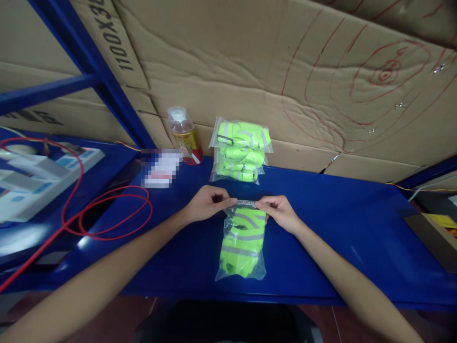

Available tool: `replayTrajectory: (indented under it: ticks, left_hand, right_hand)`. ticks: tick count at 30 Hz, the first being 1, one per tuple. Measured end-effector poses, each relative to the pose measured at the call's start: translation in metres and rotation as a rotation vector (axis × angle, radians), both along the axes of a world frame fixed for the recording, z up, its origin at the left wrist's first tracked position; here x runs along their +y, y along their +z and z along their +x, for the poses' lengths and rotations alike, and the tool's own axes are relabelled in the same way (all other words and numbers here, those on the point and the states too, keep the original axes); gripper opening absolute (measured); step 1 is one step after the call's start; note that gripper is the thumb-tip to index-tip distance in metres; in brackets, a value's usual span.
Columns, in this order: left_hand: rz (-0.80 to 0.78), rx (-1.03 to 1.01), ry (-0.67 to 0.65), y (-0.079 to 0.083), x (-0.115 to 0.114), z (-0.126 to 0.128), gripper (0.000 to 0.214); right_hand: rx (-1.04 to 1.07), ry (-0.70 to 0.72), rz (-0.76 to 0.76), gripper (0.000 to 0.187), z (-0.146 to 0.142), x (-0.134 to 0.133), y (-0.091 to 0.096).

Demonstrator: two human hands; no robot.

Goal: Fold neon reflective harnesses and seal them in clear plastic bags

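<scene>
A clear plastic bag holding a folded neon yellow vest with grey reflective stripes (243,243) lies on the blue table (339,228) in front of me. My left hand (207,202) pinches the left end of the bag's top flap, fingers closed on it. My right hand (278,209) pinches the right end of the same flap. The flap is stretched between both hands at the far end of the bag.
A stack of bagged yellow vests (241,150) sits by the cardboard wall (285,71). A bottle with a yellow label (183,136) stands to its left. Looped red cable (114,214) and white devices (39,171) lie at left. A box (435,233) sits at right.
</scene>
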State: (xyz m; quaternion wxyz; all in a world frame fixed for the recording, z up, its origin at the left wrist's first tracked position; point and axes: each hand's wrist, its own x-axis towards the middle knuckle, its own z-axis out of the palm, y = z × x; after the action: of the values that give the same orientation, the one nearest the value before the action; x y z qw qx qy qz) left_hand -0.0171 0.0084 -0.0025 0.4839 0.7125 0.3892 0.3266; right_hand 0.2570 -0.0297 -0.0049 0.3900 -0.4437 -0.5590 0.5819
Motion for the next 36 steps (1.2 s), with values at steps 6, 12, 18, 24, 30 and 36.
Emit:
replayTrajectory:
  ticks: [6, 12, 18, 24, 30, 36]
  left_hand:
    - [-0.036, -0.083, 0.023, 0.003, -0.002, 0.002, 0.052]
    - [-0.072, -0.075, 0.075, 0.007, 0.001, -0.004, 0.048]
    - [-0.061, 0.003, 0.089, 0.008, 0.006, -0.008, 0.056]
    - [-0.048, -0.056, 0.027, 0.011, 0.003, -0.009, 0.059]
    - [-0.09, -0.05, -0.097, 0.012, 0.0, -0.003, 0.044]
    - [-0.148, -0.016, -0.189, 0.009, -0.008, 0.005, 0.043]
  right_hand:
    - [0.049, -0.081, -0.082, 0.04, 0.002, 0.002, 0.0]
    - [0.176, -0.067, -0.151, 0.039, 0.007, 0.005, 0.001]
    - [0.198, -0.097, -0.153, 0.036, 0.006, 0.005, 0.0]
    - [0.218, -0.093, -0.225, 0.038, 0.01, 0.008, 0.0]
    - [0.127, 0.031, -0.145, 0.035, 0.009, 0.005, 0.002]
    - [0.02, 0.079, -0.088, 0.037, -0.001, 0.0, 0.006]
